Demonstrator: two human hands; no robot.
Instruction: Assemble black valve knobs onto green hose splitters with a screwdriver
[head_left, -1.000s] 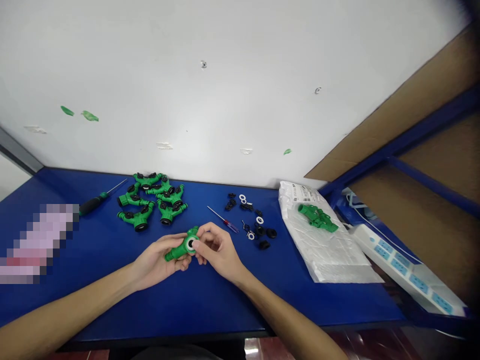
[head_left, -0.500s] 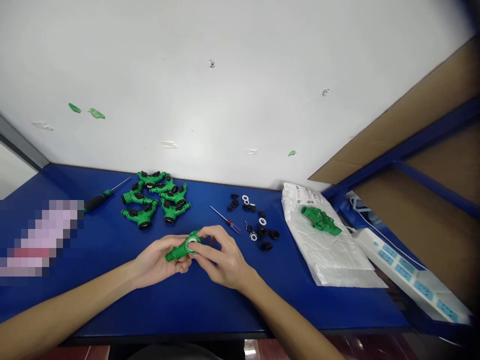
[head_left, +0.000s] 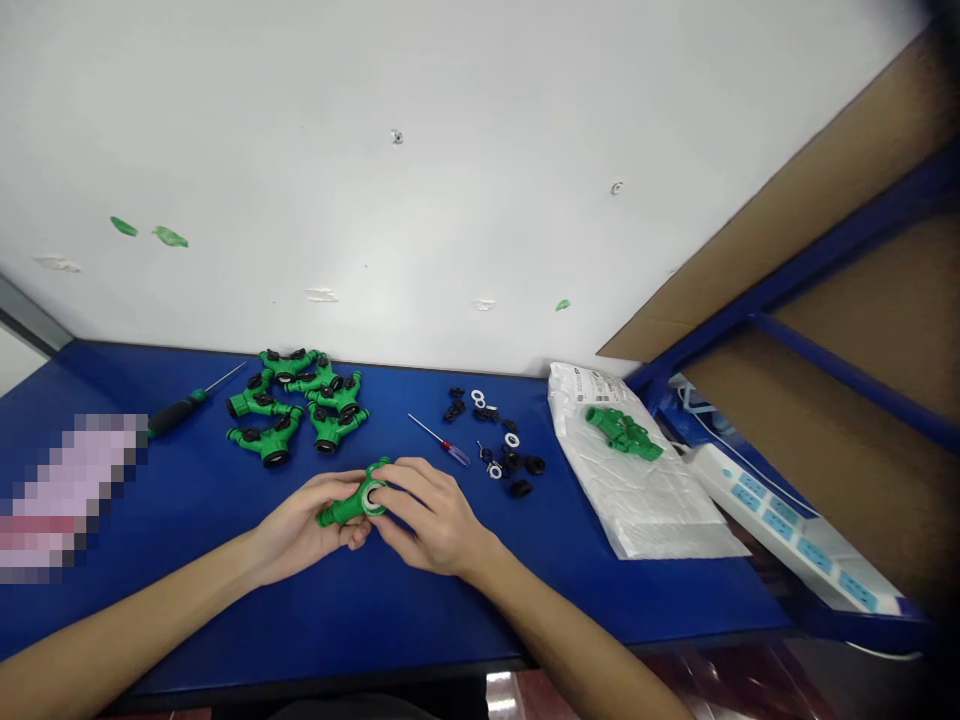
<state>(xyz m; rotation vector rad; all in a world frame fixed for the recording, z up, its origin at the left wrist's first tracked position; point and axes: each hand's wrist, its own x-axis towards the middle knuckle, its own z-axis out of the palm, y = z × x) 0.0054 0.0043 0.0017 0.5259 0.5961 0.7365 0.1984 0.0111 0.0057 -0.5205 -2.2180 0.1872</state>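
Observation:
My left hand [head_left: 311,520] is closed around one arm of a green hose splitter [head_left: 343,510], held a little above the blue table. My right hand [head_left: 431,515] grips its other end, with the thumb below and the fingers above. A fingertip is at the round opening, where a white ring [head_left: 369,497] shows. The splitter's far side is hidden by the right fingers. Beyond my hands lie several green splitters with black knobs [head_left: 274,442] in a group. A small screwdriver [head_left: 454,453] with a clear purple handle lies to their right.
Loose black parts [head_left: 520,488] and white rings [head_left: 511,440] are scattered right of the small screwdriver. Green splitter bodies [head_left: 626,435] rest on a white padded bag [head_left: 637,510]. A larger screwdriver [head_left: 176,412] lies at left. A power strip [head_left: 795,535] stands at right; a white wall closes the back.
The view has shifted slightly, so the table things sit further left in it. Both hands keep hold of the splitter; the right fingertip has moved slightly at the opening, showing more of its dark inside.

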